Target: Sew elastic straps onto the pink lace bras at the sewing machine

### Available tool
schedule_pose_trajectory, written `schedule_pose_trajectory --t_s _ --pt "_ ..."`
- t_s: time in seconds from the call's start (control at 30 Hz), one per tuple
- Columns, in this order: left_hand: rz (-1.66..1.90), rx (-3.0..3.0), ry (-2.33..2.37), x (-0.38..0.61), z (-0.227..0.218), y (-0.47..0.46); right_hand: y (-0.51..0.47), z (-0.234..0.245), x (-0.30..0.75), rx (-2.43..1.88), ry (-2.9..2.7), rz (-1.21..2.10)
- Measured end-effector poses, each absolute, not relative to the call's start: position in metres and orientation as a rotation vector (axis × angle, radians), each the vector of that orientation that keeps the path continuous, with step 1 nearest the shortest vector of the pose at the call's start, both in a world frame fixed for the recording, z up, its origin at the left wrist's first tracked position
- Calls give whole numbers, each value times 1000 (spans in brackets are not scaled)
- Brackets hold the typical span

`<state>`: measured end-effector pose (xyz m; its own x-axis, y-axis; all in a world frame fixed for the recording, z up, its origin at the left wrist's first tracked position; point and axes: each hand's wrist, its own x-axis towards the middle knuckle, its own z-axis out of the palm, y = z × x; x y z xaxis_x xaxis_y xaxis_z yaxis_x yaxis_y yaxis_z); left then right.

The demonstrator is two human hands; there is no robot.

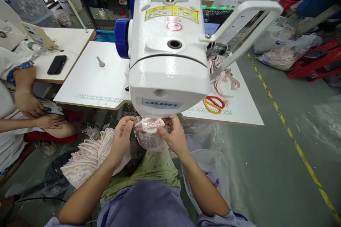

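Note:
In the head view I hold a pale pink lace bra [150, 140] just below the front of a white sewing machine [170, 74]. My left hand [122, 133] pinches its left edge between thumb and fingers. At the other edge, my right hand [174, 134] grips the trimmed upper border, thumb in front. The machine head hides the needle area and some of my fingertips. A thick stack of similar pale lace pieces [87, 156] hangs beside my left forearm.
Scissors with red and orange handles [214, 104] and pale fabric strips [223, 79] lie on the white table [247, 110]. A seated person [26, 103] is on the left, near a black phone [57, 64]. Plastic bags [210, 170] hang low on my right.

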<state>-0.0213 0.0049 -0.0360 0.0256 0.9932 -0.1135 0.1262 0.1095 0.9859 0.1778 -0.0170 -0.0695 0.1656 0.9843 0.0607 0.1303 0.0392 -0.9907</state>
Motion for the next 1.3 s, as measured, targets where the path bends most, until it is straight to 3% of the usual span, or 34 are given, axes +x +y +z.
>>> schedule_pose_trajectory --t_s 0.37,0.67,0.9,1.1,1.3 --pt "1003 1302 1285 -22 -30 -3 -14 -65 175 -1221 -955 1259" --pt "708 1311 1127 -29 -39 -25 -63 -48 179 -1253 -821 1479" --pt "527 974 849 -17 -47 -31 -84 -47 173 -1263 -1182 1559" --pt "668 697 736 -20 -26 -35 -86 -60 168 -1336 -1409 1458" --pt "989 452 705 -58 0 -27 -103 -98 166 -1296 -1890 1091"
